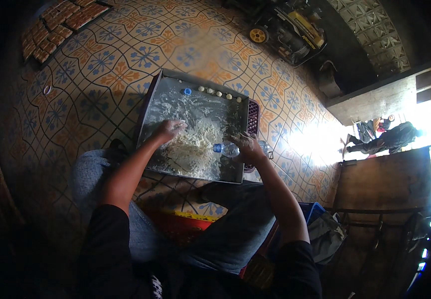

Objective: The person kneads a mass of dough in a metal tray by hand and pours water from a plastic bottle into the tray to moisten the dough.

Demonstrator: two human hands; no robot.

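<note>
A grey rectangular tray [156, 102] lies in front of my knees, with a heap of crumbly flour [195, 144] across its middle. My right hand [248, 148] is wrapped round a clear plastic bottle [230, 149]. The bottle lies nearly level over the tray's right side, its blue-ringed neck pointing left at the flour. Left of the heap, my left hand [170, 131] is floury, its fingers drawn together and curled; whatever they may hold is hidden. A blue bottle cap [187, 91] sits near the tray's far side, beside a row of several small dough balls [219, 93].
A purple plastic crate [253, 115] shows under the tray's right edge. Between my legs is a red and yellow container [185, 222]. A blue bin [314, 212] with a grey cloth [328, 238] stands right. A wheeled machine [290, 32] is far back on the patterned tile floor.
</note>
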